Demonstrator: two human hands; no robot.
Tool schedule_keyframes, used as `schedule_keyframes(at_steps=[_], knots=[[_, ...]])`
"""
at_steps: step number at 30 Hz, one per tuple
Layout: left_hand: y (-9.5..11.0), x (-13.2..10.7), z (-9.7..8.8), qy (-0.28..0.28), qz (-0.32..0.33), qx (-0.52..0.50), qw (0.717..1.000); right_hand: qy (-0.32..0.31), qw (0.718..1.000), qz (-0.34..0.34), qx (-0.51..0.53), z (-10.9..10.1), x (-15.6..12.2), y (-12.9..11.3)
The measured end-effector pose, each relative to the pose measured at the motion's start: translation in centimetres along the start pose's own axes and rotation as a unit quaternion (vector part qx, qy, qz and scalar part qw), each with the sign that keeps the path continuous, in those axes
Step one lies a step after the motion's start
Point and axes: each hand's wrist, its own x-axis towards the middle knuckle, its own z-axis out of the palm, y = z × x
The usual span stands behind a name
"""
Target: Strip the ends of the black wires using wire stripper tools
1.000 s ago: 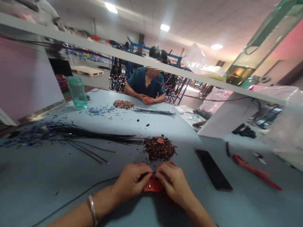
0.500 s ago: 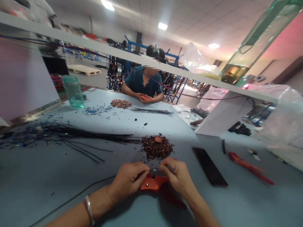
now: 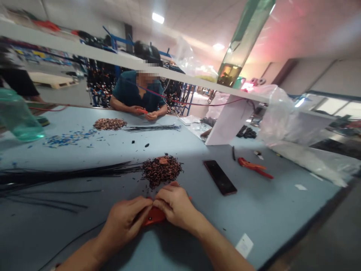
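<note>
Left fingers (image 3: 142, 203) pinching black wire (image 3: 81, 235), right fingers (image 3: 165, 195), hold unclear, orange tool (image 3: 156, 215) beneath both

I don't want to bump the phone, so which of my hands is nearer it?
Your right hand. It's left of the phone and slightly closer to you; your left hand is farther left, beyond the right.

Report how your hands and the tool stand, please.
Left hand on black wire, right hand close against left. Orange tool beneath both. Pile of bits just beyond.
</note>
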Motion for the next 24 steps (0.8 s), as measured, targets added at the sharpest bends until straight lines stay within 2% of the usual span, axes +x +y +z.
schedule_keyframes(at_steps=[5,9,15,18,21,24], knots=[[0.3,0.1,0.1,0.012,0.029,0.005,0.999,-0.017,0.998,0.034,0.048,-0.3,0.1,0.0],[0.7,0.2,-0.1,0.018,0.024,0.012,0.999,-0.018,0.995,0.054,0.086,-0.9,0.0,0.3],[0.9,0.4,-0.4,0.020,-0.045,-0.021,0.999,0.074,0.985,0.098,0.116,-2.7,-0.1,1.6],[1.0,0.3,-0.4,0.009,-0.072,-0.044,0.996,0.073,0.987,0.078,0.120,-2.6,-0.2,0.9],[1.2,0.2,-0.3,0.006,-0.082,-0.047,0.996,0.037,0.993,0.034,0.103,-1.6,-0.3,-0.3],[1.3,0.3,-0.1,0.000,-0.077,-0.048,0.996,0.033,0.997,0.015,0.069,-0.4,-0.6,-0.7]])
